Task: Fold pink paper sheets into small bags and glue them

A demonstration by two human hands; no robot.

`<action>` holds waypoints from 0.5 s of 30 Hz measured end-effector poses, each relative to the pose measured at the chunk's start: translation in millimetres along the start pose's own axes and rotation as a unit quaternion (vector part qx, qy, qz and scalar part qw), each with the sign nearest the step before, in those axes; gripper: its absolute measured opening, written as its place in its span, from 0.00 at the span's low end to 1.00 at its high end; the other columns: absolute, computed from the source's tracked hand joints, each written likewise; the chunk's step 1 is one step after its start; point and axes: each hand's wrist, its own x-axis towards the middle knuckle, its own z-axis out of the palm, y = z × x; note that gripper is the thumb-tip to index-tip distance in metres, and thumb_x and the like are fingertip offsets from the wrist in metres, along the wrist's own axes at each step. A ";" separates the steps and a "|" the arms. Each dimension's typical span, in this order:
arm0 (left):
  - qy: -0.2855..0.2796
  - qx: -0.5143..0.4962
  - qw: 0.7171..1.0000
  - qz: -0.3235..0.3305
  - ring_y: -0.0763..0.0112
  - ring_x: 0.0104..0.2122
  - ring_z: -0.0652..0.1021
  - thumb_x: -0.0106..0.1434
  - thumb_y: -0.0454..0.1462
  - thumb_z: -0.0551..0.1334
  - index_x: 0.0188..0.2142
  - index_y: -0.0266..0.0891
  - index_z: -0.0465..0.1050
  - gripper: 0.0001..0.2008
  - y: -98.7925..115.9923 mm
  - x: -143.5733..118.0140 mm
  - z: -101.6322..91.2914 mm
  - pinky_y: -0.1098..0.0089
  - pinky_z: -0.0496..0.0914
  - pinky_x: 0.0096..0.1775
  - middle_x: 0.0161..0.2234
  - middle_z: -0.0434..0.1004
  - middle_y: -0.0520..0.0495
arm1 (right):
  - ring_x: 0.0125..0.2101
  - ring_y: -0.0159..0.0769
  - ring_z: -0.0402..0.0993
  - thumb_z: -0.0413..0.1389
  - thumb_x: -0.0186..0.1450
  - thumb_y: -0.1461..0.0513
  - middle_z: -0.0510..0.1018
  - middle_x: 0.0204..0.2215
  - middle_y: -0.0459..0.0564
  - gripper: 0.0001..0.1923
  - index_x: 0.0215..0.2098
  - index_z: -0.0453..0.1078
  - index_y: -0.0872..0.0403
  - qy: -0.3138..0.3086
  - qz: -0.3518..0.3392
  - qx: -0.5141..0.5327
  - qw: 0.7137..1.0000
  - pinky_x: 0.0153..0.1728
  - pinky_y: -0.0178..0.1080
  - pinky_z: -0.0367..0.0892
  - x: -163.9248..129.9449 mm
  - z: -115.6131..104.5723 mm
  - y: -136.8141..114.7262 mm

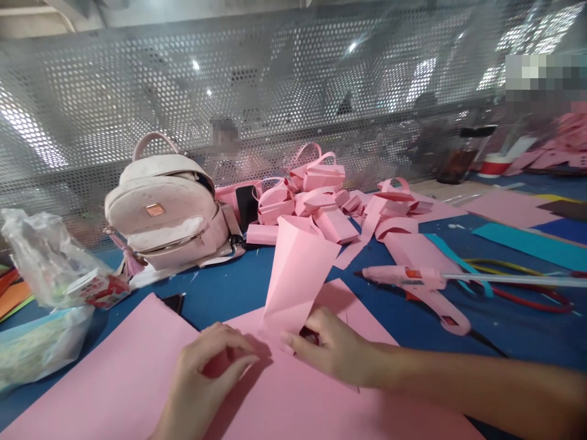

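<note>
One head-worn view looks forward and down, close over the blue worktop (238, 287), facing a perforated metal screen (293, 104) along its far edge
</note>
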 end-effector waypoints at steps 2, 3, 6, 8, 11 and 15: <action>0.008 0.002 1.000 0.012 0.66 0.36 0.80 0.64 0.38 0.67 0.31 0.48 0.82 0.05 2.0 0.6 0.5 0.71 0.73 0.41 0.32 0.83 0.51 | 0.22 0.28 0.53 0.49 0.69 0.56 0.57 0.20 0.41 0.16 0.25 0.57 0.53 0.006 -0.008 -0.010 1.000 0.23 0.34 0.50 -0.4 0.2 -0.9; 0.015 0.006 1.000 0.019 0.66 0.36 0.80 0.64 0.38 0.67 0.32 0.48 0.82 0.05 2.6 1.3 0.4 0.71 0.73 0.41 0.32 0.83 0.51 | 0.22 0.28 0.54 0.49 0.68 0.56 0.57 0.20 0.41 0.16 0.24 0.57 0.53 0.006 -0.009 -0.015 1.000 0.23 0.34 0.50 -0.6 0.2 -0.9; 0.036 0.032 0.998 0.047 0.67 0.34 0.80 0.64 0.38 0.67 0.32 0.47 0.81 0.05 2.8 4.0 -1.2 0.71 0.73 0.39 0.31 0.82 0.51 | 0.22 0.28 0.55 0.49 0.69 0.55 0.58 0.20 0.41 0.17 0.24 0.57 0.53 -0.002 -0.007 -0.028 1.000 0.23 0.35 0.50 -1.2 0.1 -0.7; 0.040 0.052 0.996 0.064 0.68 0.33 0.80 0.63 0.37 0.67 0.31 0.45 0.79 0.04 1.6 5.8 -2.8 0.73 0.73 0.37 0.30 0.81 0.52 | 0.21 0.28 0.54 0.49 0.68 0.55 0.58 0.20 0.41 0.17 0.23 0.57 0.53 -0.003 -0.007 -0.036 0.999 0.23 0.35 0.49 -1.6 -0.3 -1.0; 0.043 0.075 0.994 0.062 0.70 0.32 0.79 0.63 0.36 0.66 0.31 0.44 0.77 0.04 -1.4 6.9 -4.7 0.74 0.73 0.37 0.31 0.80 0.52 | 0.21 0.27 0.52 0.50 0.68 0.55 0.57 0.19 0.40 0.18 0.22 0.57 0.53 0.000 -0.009 -0.052 0.999 0.22 0.35 0.47 -2.2 -0.9 -2.1; 0.035 0.108 0.990 0.089 0.68 0.33 0.79 0.65 0.36 0.64 0.32 0.43 0.76 0.04 -4.7 5.4 -5.4 0.73 0.73 0.36 0.31 0.80 0.51 | 0.19 0.26 0.49 0.51 0.67 0.56 0.54 0.18 0.39 0.17 0.22 0.56 0.52 -0.004 -0.016 -0.053 0.998 0.21 0.34 0.46 -2.6 -0.7 -2.8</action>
